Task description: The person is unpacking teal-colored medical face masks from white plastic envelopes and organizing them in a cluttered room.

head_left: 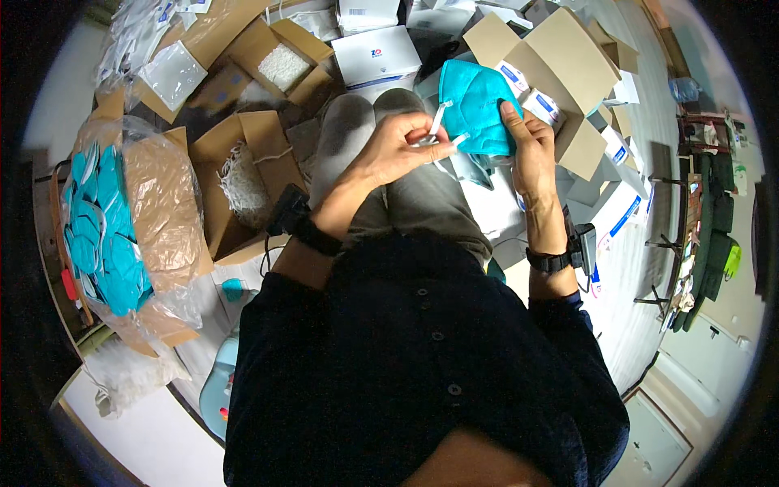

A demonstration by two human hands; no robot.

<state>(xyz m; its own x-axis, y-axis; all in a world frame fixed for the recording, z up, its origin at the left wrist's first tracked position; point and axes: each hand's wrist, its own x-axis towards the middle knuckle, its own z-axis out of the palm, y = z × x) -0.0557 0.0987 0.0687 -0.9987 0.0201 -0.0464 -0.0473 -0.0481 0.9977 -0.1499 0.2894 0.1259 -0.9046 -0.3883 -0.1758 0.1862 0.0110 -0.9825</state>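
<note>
A teal folded face mask [479, 101] is held up above my knees. My right hand [531, 146] grips its right edge, thumb on the near face. At the mask's lower left corner, my left hand [398, 150] is closed, with fingers and thumb pinching a white elastic strap [439, 120]. The strap runs from the mask's left edge toward those fingertips. Part of another teal piece [472, 169] shows beneath the mask, its kind partly hidden.
To the left, a plastic-lined carton holds many teal masks [101, 227]. Beside it an open cardboard box [253, 130] contains white elastic straps [242, 183]; a further box holds white bits [282, 66]. A closed white box [376, 55] stands ahead. Open cartons [568, 53] with small white boxes crowd the right.
</note>
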